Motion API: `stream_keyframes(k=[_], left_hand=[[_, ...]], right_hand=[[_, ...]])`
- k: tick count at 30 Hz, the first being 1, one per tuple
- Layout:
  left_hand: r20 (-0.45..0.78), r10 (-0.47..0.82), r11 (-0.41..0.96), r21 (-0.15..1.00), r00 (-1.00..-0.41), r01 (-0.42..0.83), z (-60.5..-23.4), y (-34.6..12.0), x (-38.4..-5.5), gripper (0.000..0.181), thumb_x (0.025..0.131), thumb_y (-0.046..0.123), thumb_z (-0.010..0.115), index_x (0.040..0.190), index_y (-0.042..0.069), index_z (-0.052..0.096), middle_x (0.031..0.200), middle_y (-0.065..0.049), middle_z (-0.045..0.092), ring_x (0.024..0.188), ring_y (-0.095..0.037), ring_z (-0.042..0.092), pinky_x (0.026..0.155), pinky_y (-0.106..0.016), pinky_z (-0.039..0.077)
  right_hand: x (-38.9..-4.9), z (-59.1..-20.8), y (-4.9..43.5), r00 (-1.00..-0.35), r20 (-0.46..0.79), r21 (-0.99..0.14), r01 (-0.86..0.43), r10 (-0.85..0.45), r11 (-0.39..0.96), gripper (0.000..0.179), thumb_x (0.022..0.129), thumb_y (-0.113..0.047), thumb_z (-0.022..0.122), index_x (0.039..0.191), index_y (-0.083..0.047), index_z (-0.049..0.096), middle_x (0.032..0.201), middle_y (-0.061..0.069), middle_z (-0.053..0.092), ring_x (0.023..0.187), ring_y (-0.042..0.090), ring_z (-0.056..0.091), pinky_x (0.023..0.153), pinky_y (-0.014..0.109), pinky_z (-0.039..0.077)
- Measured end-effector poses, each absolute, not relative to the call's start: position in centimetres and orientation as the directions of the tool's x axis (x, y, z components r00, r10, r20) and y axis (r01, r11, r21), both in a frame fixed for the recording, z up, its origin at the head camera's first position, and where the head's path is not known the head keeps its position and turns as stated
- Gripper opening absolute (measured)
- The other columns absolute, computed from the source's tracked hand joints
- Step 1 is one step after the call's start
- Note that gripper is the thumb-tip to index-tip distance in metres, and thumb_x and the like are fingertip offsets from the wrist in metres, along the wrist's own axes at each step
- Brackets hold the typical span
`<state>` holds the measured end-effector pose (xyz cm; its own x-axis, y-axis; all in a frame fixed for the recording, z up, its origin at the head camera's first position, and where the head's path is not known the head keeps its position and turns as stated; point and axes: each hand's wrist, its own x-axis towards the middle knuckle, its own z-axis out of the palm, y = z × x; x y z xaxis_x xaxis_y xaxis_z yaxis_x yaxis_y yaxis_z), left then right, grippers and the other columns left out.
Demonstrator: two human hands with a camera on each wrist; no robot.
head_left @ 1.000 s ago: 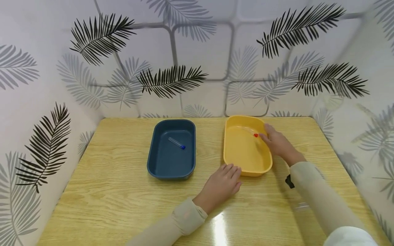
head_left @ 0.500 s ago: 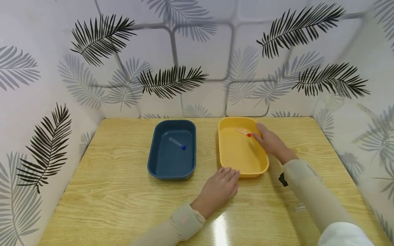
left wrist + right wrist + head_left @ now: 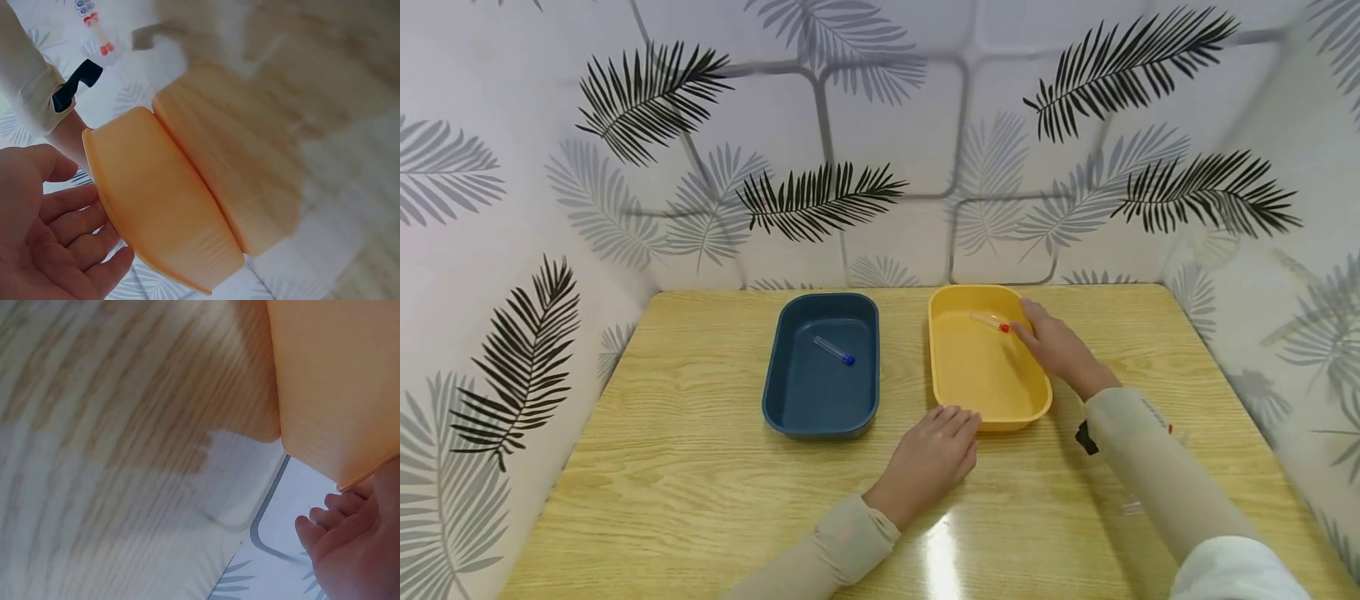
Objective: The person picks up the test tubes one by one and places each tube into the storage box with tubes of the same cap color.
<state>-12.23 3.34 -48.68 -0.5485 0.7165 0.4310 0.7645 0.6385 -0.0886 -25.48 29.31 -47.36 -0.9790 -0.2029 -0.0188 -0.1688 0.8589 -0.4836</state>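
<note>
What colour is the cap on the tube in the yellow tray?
The cap is red; it shows best in the head view.

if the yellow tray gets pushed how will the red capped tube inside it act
The red-capped tube looks slim and rounded, so it would probably roll or slide across the smooth-looking yellow tray. Its clear, thin-looking body suggests it's light, perhaps fragile.

Beige, gathered-cuff sleeves [image 3: 1172, 471] are worn, with a black wrist piece [image 3: 1086, 438] and white fabric [image 3: 1236, 571] seen on the right.
</note>
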Motion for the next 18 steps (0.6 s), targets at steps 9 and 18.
stream_keyframes(k=[9, 18], left_hand=[[0.454, 0.732, 0.600, -0.077, -0.508, 0.796, -48.3, 3.6, -12.6, 0.031, 0.094, 0.027, 0.051, 0.117, 0.008, 0.061, 0.116, -0.003, 0.063, 0.108, -0.016, 0.059, 0.094, -0.030, 0.044], [0.526, 0.632, 0.673, -0.010, -0.569, 0.739, -47.2, 3.1, -14.6, 0.067, 0.093, 0.046, 0.049, 0.137, -0.003, 0.040, 0.139, -0.016, 0.044, 0.132, -0.027, 0.035, 0.106, -0.038, 0.030]], right_hand=[[-23.4, -45.8, 31.8, -0.969, 0.222, -0.463, -0.202, -0.108, 0.863, 0.052, 0.100, -0.034, 0.040, 0.140, -0.001, 0.040, 0.139, 0.021, 0.042, 0.124, 0.039, 0.041, 0.100, 0.054, 0.032], [-18.6, -42.5, 37.9, -0.976, 0.197, -0.407, -0.171, -0.097, 0.897, 0.042, 0.099, -0.031, 0.042, 0.126, -0.002, 0.057, 0.119, 0.023, 0.058, 0.095, 0.040, 0.058, 0.079, 0.055, 0.044]])
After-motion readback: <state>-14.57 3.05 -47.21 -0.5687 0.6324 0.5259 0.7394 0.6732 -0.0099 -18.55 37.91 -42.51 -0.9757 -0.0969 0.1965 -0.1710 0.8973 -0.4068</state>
